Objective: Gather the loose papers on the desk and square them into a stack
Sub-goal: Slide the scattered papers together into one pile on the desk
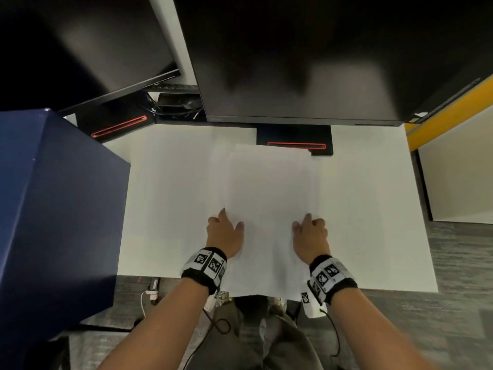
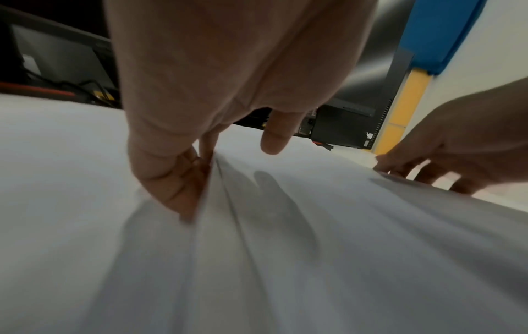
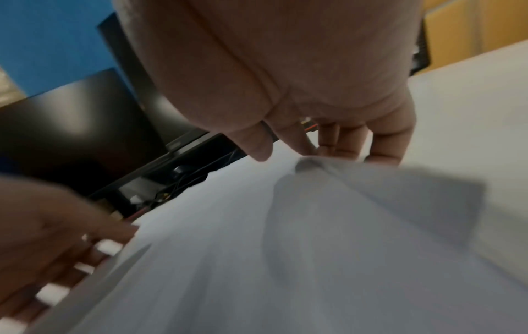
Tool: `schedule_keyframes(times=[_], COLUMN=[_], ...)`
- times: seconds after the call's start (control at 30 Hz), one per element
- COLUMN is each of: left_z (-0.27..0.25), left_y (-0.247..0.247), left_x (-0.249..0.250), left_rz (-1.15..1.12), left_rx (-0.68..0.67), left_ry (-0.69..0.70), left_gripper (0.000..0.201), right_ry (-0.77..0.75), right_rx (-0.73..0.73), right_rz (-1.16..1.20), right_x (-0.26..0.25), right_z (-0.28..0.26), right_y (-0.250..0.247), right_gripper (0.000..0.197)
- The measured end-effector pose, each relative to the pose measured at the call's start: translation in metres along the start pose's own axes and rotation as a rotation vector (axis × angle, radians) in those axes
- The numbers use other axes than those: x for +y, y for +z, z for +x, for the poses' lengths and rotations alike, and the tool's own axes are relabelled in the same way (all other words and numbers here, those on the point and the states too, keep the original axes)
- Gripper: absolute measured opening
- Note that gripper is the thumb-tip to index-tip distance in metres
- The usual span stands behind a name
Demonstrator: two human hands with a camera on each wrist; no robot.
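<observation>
Fingers, left hand: curled down against the left edge of the papers; in the left wrist view the fingers tuck under the lifted edge of the sheets while the thumb hangs free above the top sheet
Fingers, right hand: bent at the right edge of the papers; in the right wrist view the fingertips press into a raised fold of paper, with the thumb just above the sheet; whether they truly pinch it I cannot tell because of blur
Hands together: one on each side of the pile, well apart, both near the pile's front half
Papers: white sheets lying overlapped in the middle of the worktop, edges not lined up; several offset edges show at the far end and along the left side; the near end hangs over the front edge of the worktop
Far end of papers: overlaps the front of a black monitor base with a red outline
Worktop: white, pale like the sheets, so the edges of the papers are faint in the head view
Monitors: a large dark screen straight ahead, a second dark screen to the left
Left side: a dark blue box beside the worktop
Wrists: black bands with black-and-white markers on both
Right side: a yellow panel beyond the worktop
</observation>
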State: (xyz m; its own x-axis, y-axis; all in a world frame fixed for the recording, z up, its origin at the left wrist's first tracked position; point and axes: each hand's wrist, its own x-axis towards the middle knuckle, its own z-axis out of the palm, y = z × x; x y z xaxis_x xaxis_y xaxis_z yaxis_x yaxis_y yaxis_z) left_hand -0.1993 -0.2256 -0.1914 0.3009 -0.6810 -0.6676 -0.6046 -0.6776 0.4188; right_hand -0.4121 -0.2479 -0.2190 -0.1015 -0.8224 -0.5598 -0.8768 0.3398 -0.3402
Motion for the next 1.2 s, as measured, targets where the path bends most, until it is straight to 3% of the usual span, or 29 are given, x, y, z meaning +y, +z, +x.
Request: schedule_keyframes(times=[0.1, 0.3, 0.37, 0.5, 0.57, 0.67, 0.87, 1.03, 1.2], left_z=[-0.009, -0.039, -0.03, 0.034, 0.062, 0.079, 0.062, 0.045, 0.024], left_y=[-0.011, 0.005, -0.009, -0.056, -0.064, -0.048, -0.03, -0.052, -0.017], left_x=[-0.026, -0.048, -0.048, -0.045, -0.031, -0.004, 0.017, -0.023, -0.025], left_rz=[0.077, 0.263, 0.276, 0.126, 0.127, 0.006, -0.139, -0.094, -0.069], left_rx=[0.062, -0.07, 0.009, 0.382, 0.43, 0.433, 0.358, 0.271, 0.155], left_ry=[0.0, 0.072, 0.092, 0.012, -0.065, -0.102, -0.056, -0.028, 0.057], left_gripper=[0.055, 0.026, 0.03, 0.063, 0.073, 0.063, 0.053, 0.047, 0.047], right_ry=[0.04, 0.092, 0.146, 0.279, 0.3, 0.29, 0.204, 0.384, 0.182], right_rx=[0.06, -0.011, -0.005, 0.125, 0.179, 0.172, 0.09, 0.173, 0.062], right_rz=[0.077, -0.007, -0.009, 0.202, 0.288, 0.246, 0.254, 0.185, 0.179], right_x=[0.018, 0.025, 0.02, 0.012, -0.002, -0.03, -0.072, -0.04, -0.036], right_z=[-0.004, -0.043, -0.041, 0.003, 0.027, 0.047, 0.054, 0.038, 0.012], right_y=[-0.012, 0.007, -0.003, -0.037, -0.045, -0.038, -0.022, -0.029, 0.003], right_gripper=[0.044, 0.045, 0.051, 0.078, 0.089, 0.096, 0.072, 0.071, 0.081])
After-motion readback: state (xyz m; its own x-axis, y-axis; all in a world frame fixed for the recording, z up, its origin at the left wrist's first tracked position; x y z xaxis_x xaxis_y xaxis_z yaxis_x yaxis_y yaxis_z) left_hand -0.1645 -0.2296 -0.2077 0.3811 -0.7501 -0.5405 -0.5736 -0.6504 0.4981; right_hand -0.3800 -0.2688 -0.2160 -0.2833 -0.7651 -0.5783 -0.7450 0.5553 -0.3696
